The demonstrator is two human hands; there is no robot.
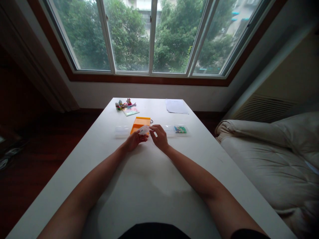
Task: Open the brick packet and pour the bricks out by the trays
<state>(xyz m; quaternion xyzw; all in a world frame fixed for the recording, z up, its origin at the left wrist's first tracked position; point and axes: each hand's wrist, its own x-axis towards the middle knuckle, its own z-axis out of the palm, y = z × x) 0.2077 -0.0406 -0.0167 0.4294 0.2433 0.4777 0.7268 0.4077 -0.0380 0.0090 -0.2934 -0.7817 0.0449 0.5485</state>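
Note:
Both my hands meet over the middle of the white table [154, 186]. My left hand [134, 140] and my right hand [159, 136] are closed in a pinch on a small clear plastic bag [144, 130], held between them just above the tabletop. What the bag holds is too small to make out. Right behind it lies an orange box [139, 124].
A clear plastic tray [122, 130] and a clear case with green pieces [179, 129] flank the orange box. Small toy figures [122, 104] and a coloured booklet [130, 111] sit at the far left, a white sheet [176, 106] far right. A bed [274, 156] stands to the right.

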